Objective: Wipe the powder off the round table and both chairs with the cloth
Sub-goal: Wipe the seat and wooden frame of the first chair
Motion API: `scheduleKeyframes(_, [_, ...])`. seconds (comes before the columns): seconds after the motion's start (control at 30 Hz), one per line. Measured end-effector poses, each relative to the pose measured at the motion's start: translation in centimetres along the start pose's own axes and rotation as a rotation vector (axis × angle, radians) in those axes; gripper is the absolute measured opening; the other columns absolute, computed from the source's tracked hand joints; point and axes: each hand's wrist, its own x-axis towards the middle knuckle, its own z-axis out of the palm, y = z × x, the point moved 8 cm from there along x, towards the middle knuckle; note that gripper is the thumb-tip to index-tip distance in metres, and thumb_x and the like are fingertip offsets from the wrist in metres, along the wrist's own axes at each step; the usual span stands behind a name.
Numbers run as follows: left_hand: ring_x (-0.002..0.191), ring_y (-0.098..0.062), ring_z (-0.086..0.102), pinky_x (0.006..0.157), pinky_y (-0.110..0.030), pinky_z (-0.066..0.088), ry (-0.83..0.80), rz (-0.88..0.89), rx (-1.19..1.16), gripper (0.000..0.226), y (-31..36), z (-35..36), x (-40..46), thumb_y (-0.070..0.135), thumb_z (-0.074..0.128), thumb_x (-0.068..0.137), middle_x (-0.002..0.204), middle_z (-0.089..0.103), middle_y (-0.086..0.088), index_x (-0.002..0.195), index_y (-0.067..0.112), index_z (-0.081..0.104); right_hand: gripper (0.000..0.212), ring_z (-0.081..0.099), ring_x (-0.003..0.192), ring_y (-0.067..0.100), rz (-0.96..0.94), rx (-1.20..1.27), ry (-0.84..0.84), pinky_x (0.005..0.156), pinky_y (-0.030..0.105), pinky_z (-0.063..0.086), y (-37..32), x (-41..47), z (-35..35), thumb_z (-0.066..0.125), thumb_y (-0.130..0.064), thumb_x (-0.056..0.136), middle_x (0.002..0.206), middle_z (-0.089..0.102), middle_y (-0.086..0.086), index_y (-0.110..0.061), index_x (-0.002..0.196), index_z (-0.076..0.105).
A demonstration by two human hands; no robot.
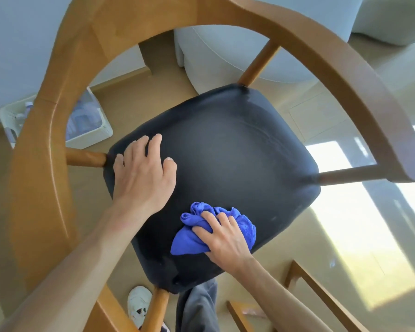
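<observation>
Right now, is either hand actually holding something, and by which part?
The right hand grips the bunched blue cloth from above, on the chair seat. The left hand only rests flat on the seat.

One chair, one blue cloth, two hands: left, right; one white basket, one shoe.

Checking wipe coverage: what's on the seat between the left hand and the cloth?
Head view: only bare dark seat separates the left hand from the blue cloth gripped by the right hand; no object there.
</observation>
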Motion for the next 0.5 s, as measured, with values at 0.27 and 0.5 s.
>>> scheduleKeyframes(0.27, [0.144,-0.026,0.021,0.116,-0.052,0.019,-0.029,0.043,0.008,0.054,4.7,1.0,2.0,0.025,0.036,0.098,0.155,0.027,-0.011,0.150,0.012,0.026,0.040,0.057,0.072,0.037,0.416,-0.031,0.117,0.070,0.045,0.052,15.7,-4.1,-5.2,0.081,-0.002,0.056,0.109,0.066,0.016,-0.014,0.093,0.074])
scheduleKeyframes(0.5, [0.144,-0.026,0.020,0.116,-0.052,0.018,-0.036,0.049,-0.005,0.054,5.7,1.5,2.3,0.024,0.036,0.097,0.155,0.026,-0.011,0.150,0.012,0.026,0.043,0.039,0.113,0.030,1.028,0.157,0.239,0.085,0.039,0.039,22.9,-8.4,-5.4,0.064,-0.044,0.087,0.140,0.036,0.000,-0.032,0.127,0.054])
